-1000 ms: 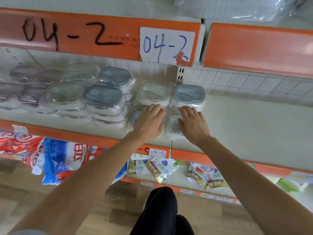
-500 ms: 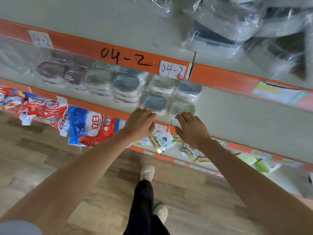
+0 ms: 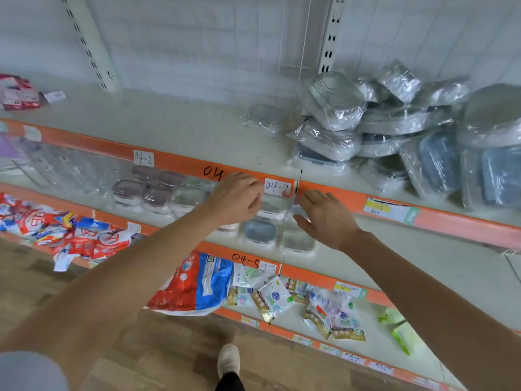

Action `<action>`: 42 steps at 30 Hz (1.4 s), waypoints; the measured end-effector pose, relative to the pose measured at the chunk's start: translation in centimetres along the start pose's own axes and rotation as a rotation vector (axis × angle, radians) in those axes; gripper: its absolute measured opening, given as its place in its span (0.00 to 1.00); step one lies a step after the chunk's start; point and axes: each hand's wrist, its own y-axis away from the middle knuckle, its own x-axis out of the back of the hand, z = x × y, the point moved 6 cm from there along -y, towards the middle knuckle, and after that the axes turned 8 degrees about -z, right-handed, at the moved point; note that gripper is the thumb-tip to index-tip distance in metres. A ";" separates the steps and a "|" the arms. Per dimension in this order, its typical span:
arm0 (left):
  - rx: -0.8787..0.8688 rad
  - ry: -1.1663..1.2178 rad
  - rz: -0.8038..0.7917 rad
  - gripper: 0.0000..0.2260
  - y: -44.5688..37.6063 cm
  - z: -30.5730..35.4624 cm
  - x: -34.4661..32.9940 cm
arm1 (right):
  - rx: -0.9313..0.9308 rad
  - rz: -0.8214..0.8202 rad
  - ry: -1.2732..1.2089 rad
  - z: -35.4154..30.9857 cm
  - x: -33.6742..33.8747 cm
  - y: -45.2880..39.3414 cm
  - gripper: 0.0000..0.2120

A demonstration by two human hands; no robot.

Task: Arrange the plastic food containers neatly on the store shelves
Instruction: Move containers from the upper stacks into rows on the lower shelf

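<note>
Mid shelf rows (image 3: 180, 193) look tidy, both my left hand (image 3: 236, 198) & right hand (image 3: 324, 218) loose, holding nothing; jumbled pile (image 3: 380, 131) up top still to sort.

This is a shop aisle. White metal shelves (image 3: 174, 131) run in 3 tiers, each front edge faced with an orange price strip (image 3: 439, 215) carrying paper tags and handwritten codes such as "04-2" (image 3: 277, 187) and "04-5" (image 3: 244, 258). Slotted uprights (image 3: 87, 43) and a grid back panel hold the shelves. Stock lies in multiples: bagged plastic containers (image 3: 375, 128) along the top shelf's right end, printed sachets (image 3: 273, 299) and red-and-blue packs (image 3: 197, 283) at the lower edges. Wood-look flooring lies below.
</note>
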 end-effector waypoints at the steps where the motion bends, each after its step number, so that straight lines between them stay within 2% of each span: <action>1: -0.017 -0.004 0.034 0.03 -0.5 0.0 1.2 | -0.014 0.025 0.013 0.3 1.3 -0.2 0.18; 4: -0.033 -0.010 0.097 0.05 -2.5 -0.8 3.6 | -0.042 0.097 0.031 1.2 4.5 -1.0 0.16; 8: -0.002 -0.009 0.131 0.01 -5.6 -3.2 5.2 | -0.077 0.135 0.096 2.7 7.4 -2.7 0.17; 12: 0.021 -0.018 0.141 0.06 -9.3 -6.4 5.6 | -0.139 0.213 0.121 5.4 10.6 -5.5 0.15; 14: 0.025 0.013 0.072 0.09 -11.4 -8.0 5.2 | -0.193 0.229 0.115 6.9 11.8 -7.1 0.16; 17: 0.059 0.074 -0.147 0.13 -14.2 -10.9 3.2 | -0.280 0.235 0.082 9.0 13.0 -9.7 0.20; 22: 0.047 0.070 -0.324 0.20 -18.4 -14.4 0.5 | -0.557 0.058 0.146 12.1 11.9 -12.4 0.30; 26: 0.044 0.125 -0.576 0.37 -21.3 -16.2 -2.8 | -0.655 0.059 0.092 12.9 11.2 -12.8 0.28; 30: 0.088 0.023 -0.692 0.44 -22.7 -17.6 -5.7 | -0.673 0.067 0.112 12.9 11.2 -12.8 0.27; 38: 0.138 -0.045 -0.690 0.48 -23.2 -17.9 -6.0 | -0.684 0.057 0.147 12.9 11.0 -13.1 0.31; 42: 0.260 0.141 -0.627 0.47 -20.9 -18.1 -5.3 | -0.688 0.085 0.228 12.2 11.2 -13.2 0.31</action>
